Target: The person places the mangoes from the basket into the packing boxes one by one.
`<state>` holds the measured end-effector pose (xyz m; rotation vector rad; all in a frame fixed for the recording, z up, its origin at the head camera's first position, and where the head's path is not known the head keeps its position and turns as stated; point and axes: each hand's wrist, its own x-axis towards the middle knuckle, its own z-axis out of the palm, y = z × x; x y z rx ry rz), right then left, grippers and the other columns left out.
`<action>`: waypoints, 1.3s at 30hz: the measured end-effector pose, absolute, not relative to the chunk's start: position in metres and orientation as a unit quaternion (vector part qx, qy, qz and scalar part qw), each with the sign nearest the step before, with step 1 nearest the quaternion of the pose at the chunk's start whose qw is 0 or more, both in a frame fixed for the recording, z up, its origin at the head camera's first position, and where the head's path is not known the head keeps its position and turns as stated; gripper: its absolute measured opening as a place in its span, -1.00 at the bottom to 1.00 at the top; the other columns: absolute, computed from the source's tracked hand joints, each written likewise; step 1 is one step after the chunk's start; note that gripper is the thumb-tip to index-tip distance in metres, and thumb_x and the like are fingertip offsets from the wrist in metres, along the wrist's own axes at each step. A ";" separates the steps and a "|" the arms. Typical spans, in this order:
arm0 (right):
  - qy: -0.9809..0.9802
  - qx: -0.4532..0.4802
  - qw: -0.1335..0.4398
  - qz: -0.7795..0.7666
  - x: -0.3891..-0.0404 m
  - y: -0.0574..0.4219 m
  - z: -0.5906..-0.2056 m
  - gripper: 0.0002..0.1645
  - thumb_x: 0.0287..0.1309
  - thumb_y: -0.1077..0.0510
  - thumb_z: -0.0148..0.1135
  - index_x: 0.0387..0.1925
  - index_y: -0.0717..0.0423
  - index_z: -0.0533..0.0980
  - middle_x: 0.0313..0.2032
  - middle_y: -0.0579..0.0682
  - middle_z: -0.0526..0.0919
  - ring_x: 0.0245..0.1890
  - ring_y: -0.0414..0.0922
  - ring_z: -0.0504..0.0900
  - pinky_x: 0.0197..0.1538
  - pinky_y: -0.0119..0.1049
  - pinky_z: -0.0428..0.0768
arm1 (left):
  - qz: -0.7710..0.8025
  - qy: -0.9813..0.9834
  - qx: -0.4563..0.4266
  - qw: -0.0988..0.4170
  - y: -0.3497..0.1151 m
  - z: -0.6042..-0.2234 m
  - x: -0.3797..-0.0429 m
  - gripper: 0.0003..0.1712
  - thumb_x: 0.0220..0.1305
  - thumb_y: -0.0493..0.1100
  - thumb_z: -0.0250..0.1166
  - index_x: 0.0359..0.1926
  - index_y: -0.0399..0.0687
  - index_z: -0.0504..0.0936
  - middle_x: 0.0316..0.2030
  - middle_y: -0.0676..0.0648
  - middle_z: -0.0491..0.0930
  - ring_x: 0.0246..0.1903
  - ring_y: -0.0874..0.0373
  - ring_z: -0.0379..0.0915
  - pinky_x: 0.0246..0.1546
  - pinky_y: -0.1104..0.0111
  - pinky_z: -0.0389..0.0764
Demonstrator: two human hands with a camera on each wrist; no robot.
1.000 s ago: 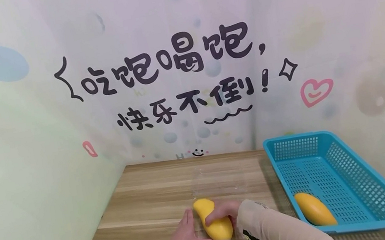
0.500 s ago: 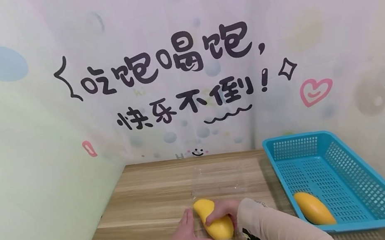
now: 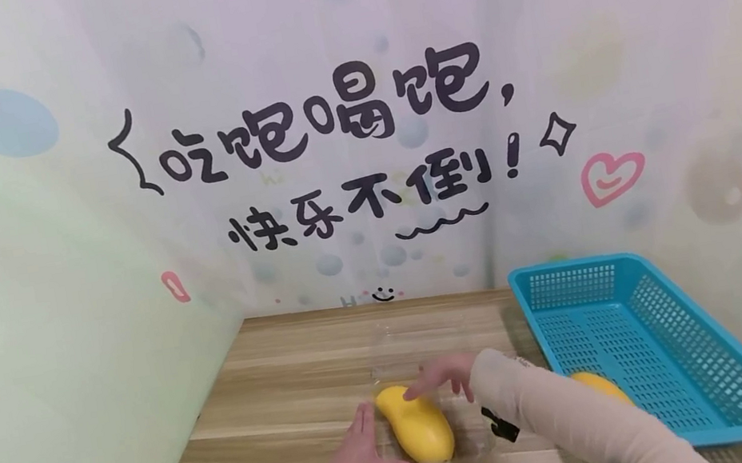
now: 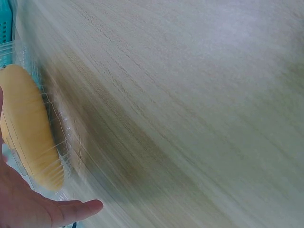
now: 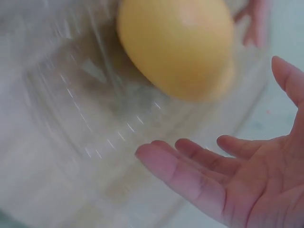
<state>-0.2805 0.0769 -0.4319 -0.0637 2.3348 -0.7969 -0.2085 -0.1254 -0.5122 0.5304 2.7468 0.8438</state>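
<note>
A yellow mango (image 3: 423,432) lies in a clear plastic box (image 4: 66,126) on the wooden table. Its transparent lid (image 3: 420,349) is folded back behind it. My left hand (image 3: 355,461) rests at the box's left side, fingers straight and thumb spread along the front edge. Over the box's right side hovers my right hand (image 3: 448,375). The right wrist view shows this hand with spread fingers (image 5: 190,178), apart from the mango and holding nothing.
At the right of the table (image 3: 280,392) stands a blue basket (image 3: 621,337). Another mango (image 3: 603,386) lies in it, partly hidden by my right sleeve (image 3: 581,409). A printed curtain (image 3: 282,35) hangs behind the table.
My right hand has let go of the mango, which now lies in the box, and has moved slightly up and right. The left hand has stayed in place.
</note>
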 end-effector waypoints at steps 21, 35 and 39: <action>0.919 -0.079 0.296 -0.249 -0.309 0.148 -0.290 0.10 -0.01 -0.40 0.11 0.40 0.01 -0.07 0.34 0.20 0.09 0.05 0.18 0.41 -0.34 -0.14 0.62 | 0.272 0.940 0.179 0.101 -0.123 -0.514 -0.209 0.42 -0.20 0.44 0.29 0.34 -0.48 -0.16 0.33 -0.50 -0.15 0.29 -0.37 -0.09 0.23 -0.13 0.11; 0.913 -0.072 0.273 -0.295 -0.309 0.217 -0.259 0.18 0.04 -0.41 0.05 0.41 0.09 -0.26 0.35 0.35 -0.12 0.13 0.25 0.34 -0.22 -0.17 0.64 | 0.296 0.931 0.180 0.115 -0.122 -0.512 -0.209 0.41 -0.17 0.40 0.30 0.35 -0.47 -0.20 0.33 -0.50 -0.18 0.29 -0.39 -0.12 0.22 -0.17 0.09; 0.910 -0.071 0.257 -0.317 -0.309 0.244 -0.266 0.18 0.06 -0.43 0.00 0.41 0.11 -0.29 0.36 0.37 -0.18 0.14 0.28 0.33 -0.19 -0.13 0.64 | 0.306 0.929 0.174 0.115 -0.123 -0.511 -0.206 0.41 -0.17 0.38 0.33 0.35 -0.47 -0.20 0.33 -0.49 -0.18 0.29 -0.39 -0.13 0.22 -0.17 0.07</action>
